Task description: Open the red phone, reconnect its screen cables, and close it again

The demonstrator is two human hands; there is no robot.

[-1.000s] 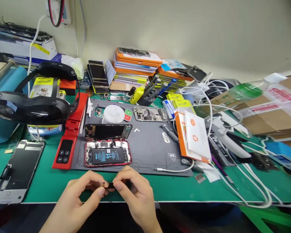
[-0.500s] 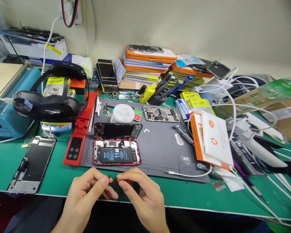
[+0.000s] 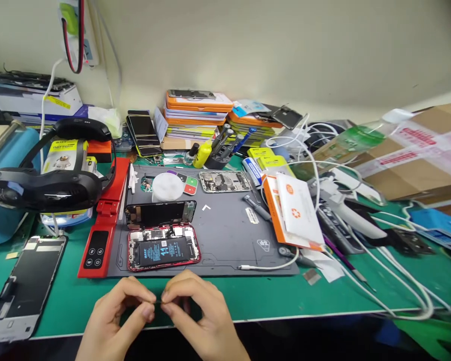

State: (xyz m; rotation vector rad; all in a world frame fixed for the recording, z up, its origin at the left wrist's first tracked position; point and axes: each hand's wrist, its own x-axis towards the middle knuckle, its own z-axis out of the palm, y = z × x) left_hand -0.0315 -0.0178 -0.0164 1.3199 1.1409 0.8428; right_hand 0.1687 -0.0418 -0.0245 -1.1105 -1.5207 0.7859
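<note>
My left hand (image 3: 116, 316) and my right hand (image 3: 195, 313) meet at the near edge of the green bench. Between their fingertips they pinch a small dark part (image 3: 158, 301), mostly hidden by the fingers. Just beyond the hands an opened red phone (image 3: 162, 252) lies on the grey work mat (image 3: 229, 235), its battery and boards showing. The phone's black screen (image 3: 160, 214) stands folded open behind it.
A red heating pad (image 3: 104, 225) lies left of the mat, a loose screen (image 3: 22, 281) further left, a black headband magnifier (image 3: 48, 180) behind. An orange-white box (image 3: 295, 213), white cables (image 3: 379, 281), cardboard boxes (image 3: 417, 160) crowd the right. Stacked boxes (image 3: 197, 113) and a yellow bottle (image 3: 202, 154) line the wall.
The view swung right, then back left and slightly lower. My hands stayed together at the bench edge, with the fingertips now closing more tightly on the small part.
</note>
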